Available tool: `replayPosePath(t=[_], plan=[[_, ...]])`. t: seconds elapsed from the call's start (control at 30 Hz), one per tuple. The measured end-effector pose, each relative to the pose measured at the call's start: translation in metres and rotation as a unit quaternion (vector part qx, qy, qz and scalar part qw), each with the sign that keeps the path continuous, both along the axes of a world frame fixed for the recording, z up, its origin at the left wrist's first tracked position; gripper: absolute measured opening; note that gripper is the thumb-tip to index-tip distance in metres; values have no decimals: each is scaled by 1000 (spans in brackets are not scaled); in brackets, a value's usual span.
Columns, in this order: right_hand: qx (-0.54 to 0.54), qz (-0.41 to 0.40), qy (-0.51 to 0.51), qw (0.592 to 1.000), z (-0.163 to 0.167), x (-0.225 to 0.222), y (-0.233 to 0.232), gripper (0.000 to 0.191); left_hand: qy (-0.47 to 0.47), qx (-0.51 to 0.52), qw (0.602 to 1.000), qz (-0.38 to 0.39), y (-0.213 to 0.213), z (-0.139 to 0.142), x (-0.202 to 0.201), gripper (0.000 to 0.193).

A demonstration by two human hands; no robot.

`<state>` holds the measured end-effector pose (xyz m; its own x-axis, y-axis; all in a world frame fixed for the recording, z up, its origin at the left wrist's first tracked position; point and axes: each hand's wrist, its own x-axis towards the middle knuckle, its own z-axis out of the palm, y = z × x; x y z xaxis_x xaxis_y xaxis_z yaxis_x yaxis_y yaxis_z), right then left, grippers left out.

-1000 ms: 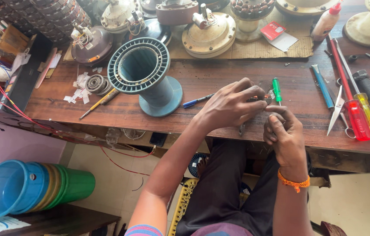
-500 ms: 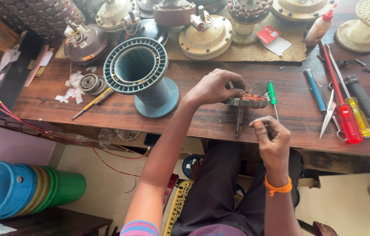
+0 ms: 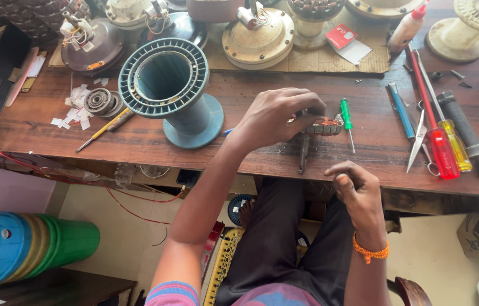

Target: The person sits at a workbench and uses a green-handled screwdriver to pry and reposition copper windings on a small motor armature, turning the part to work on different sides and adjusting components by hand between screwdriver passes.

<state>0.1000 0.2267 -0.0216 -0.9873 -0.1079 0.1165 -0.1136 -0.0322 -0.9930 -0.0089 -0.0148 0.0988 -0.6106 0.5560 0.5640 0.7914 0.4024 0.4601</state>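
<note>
My left hand (image 3: 276,116) is clamped on the copper-wound stator (image 3: 323,126), lying flat on the worktop (image 3: 137,141) just left of the green screwdriver (image 3: 346,115), while my right hand (image 3: 357,190), fingers curled together, hovers nearer me.

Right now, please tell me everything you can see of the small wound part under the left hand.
The wound part is a small ring-like piece with grey metal segments round its side and reddish copper wire on top. It lies on the wooden bench, near the front edge, just left of a green screwdriver. The left hand covers its left half, fingers touching it. The right hand is apart from it, nearer the person.
</note>
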Motion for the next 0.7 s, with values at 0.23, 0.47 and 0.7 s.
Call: replayPosePath(t=[0.23,0.47,0.7], plan=[[-138,-8,31,990,-12,-11,-4,53,-86,122,983,103,14,-13,30,16],[-214,1,-2,977,1,-17,-15,34,86,154,971,159,31,-47,78,14],[-166,64,-115,977,17,-37,-31,37,176,51,968,172,35,-82,98,22]])
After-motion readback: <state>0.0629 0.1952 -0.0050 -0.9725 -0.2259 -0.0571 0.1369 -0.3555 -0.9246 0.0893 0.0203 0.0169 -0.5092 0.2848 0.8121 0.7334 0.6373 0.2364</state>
